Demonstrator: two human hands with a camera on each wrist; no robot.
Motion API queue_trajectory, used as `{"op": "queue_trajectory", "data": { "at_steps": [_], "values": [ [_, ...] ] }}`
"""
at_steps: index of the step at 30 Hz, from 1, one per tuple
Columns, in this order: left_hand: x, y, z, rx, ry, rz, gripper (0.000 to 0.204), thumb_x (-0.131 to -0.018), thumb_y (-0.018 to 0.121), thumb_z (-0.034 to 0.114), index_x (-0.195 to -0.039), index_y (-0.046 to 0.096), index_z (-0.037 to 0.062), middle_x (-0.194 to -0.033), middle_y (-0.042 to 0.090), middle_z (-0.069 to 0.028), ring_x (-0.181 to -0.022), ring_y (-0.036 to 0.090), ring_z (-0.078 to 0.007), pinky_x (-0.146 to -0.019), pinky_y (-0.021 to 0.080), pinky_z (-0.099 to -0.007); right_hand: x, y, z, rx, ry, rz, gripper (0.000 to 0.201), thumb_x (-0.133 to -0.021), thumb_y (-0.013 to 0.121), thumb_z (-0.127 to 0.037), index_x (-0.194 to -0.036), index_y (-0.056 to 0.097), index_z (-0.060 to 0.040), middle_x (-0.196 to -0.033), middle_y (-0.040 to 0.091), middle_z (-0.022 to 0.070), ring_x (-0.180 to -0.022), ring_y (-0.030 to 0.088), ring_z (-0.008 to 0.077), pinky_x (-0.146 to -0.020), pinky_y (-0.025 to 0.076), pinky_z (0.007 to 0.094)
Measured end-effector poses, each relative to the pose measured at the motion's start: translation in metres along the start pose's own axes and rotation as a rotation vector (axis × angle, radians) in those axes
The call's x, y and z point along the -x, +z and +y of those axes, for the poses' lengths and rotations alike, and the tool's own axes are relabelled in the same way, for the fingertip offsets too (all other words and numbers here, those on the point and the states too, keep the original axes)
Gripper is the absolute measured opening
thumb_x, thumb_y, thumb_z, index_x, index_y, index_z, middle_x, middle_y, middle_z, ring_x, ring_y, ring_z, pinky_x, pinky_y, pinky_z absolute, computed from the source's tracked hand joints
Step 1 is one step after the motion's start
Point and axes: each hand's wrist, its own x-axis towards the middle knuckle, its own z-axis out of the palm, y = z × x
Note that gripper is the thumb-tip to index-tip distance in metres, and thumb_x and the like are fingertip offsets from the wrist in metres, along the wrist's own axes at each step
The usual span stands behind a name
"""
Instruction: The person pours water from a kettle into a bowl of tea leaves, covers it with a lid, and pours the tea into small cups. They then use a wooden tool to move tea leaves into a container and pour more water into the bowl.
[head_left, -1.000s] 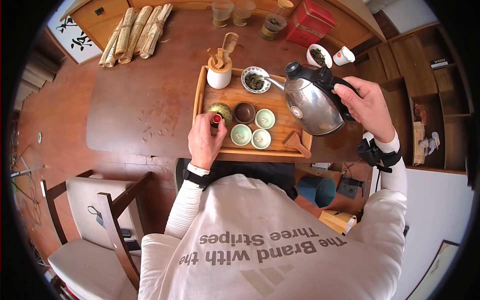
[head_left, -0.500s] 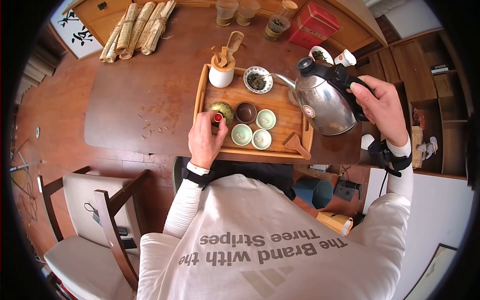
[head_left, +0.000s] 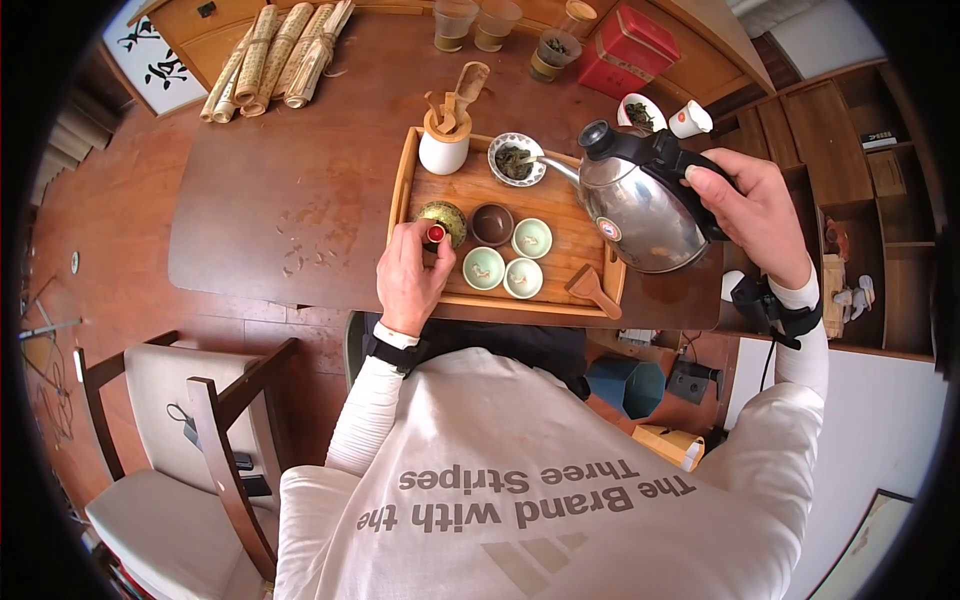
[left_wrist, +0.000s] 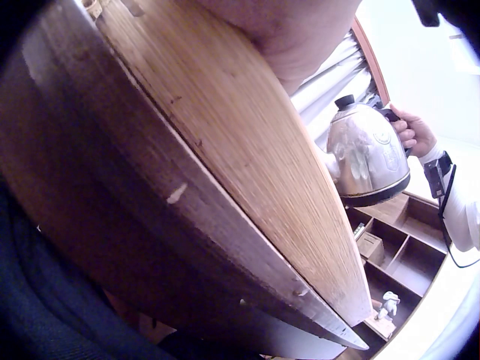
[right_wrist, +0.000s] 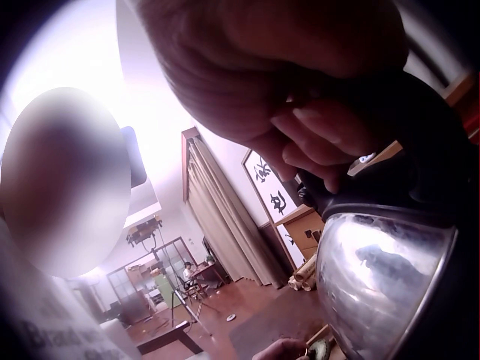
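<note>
My right hand [head_left: 745,205] grips the black handle of a steel kettle [head_left: 640,215], held up over the right side of a wooden tray [head_left: 570,215]. The tip of its spout overlaps the rim of a patterned bowl [head_left: 516,160] with dark tea leaves. At the tray's left, my left hand [head_left: 410,275] pinches a small red-faced round piece [head_left: 435,234] against a green-gold mottled round vessel [head_left: 452,218], partly hidden by the fingers. A brown cup [head_left: 491,225] and three pale green cups [head_left: 531,238] stand nearby. The kettle [left_wrist: 367,154] also shows in the left wrist view.
A white tool holder [head_left: 443,152] stands at the tray's back left; a wooden scraper [head_left: 594,290] lies front right. Behind are bamboo scrolls [head_left: 272,60], glass cups, a red box [head_left: 628,50], a bowl of leaves [head_left: 640,112] and a white cup [head_left: 690,117].
The kettle first swung right, its spout drawing back from the bowl's middle. It then came slightly left and its spout dipped a little. My left hand keeps its place.
</note>
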Motion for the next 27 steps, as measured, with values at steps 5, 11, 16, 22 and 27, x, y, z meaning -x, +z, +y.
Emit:
{"op": "queue_trajectory", "data": {
  "at_steps": [5, 11, 16, 22, 27],
  "values": [
    [0.000, 0.000, 0.000, 0.012, 0.004, 0.004, 0.029, -0.080, 0.076, 0.005, -0.106, 0.061, 0.0047, -0.091, 0.063, -0.0102, -0.077, 0.065, -0.0302, -0.067, 0.054, -0.0390, -0.004, 0.002, 0.001, 0.017, -0.024, -0.019, 0.030, -0.101, 0.066, -0.027, -0.100, 0.071, 0.0022, -0.068, 0.050, -0.0079, -0.063, 0.040, 0.0014, -0.055, 0.030, 0.0221],
    [0.000, -0.001, 0.000, 0.001, 0.020, 0.013, 0.029, -0.080, 0.076, 0.005, -0.105, 0.061, 0.0047, -0.092, 0.063, -0.0104, -0.077, 0.065, -0.0303, -0.067, 0.054, -0.0391, -0.002, 0.001, 0.003, 0.032, -0.053, 0.050, 0.030, -0.100, 0.067, -0.029, -0.099, 0.071, 0.0007, -0.067, 0.049, -0.0080, -0.061, 0.040, 0.0017, -0.053, 0.030, 0.0224],
    [0.001, 0.001, -0.001, 0.008, 0.000, -0.003, 0.029, -0.080, 0.076, 0.005, -0.105, 0.061, 0.0049, -0.091, 0.062, -0.0104, -0.077, 0.065, -0.0308, -0.066, 0.054, -0.0395, 0.004, -0.001, 0.021, -0.036, 0.013, 0.102, 0.029, -0.099, 0.068, -0.029, -0.100, 0.072, 0.0000, -0.069, 0.051, -0.0075, -0.060, 0.041, 0.0004, -0.053, 0.029, 0.0208],
    [0.000, 0.000, 0.000, 0.014, 0.005, 0.005, 0.028, -0.081, 0.075, 0.005, -0.105, 0.061, 0.0054, -0.092, 0.062, -0.0101, -0.076, 0.064, -0.0306, -0.065, 0.053, -0.0397, 0.018, 0.020, 0.075, -0.421, 0.006, 0.232, 0.027, -0.101, 0.066, -0.024, -0.099, 0.068, 0.0024, -0.066, 0.050, -0.0067, -0.049, 0.035, -0.0010, -0.045, 0.025, 0.0187],
    [0.000, 0.002, 0.000, 0.019, -0.007, -0.007, 0.027, -0.082, 0.075, 0.005, -0.105, 0.062, 0.0055, -0.090, 0.062, -0.0097, -0.075, 0.064, -0.0293, -0.064, 0.053, -0.0386, 0.037, 0.035, 0.091, -0.601, -0.013, 0.331, 0.026, -0.102, 0.063, -0.020, -0.101, 0.068, 0.0051, -0.064, 0.048, -0.0055, -0.048, 0.033, -0.0002, -0.044, 0.023, 0.0196]
  ]
}}
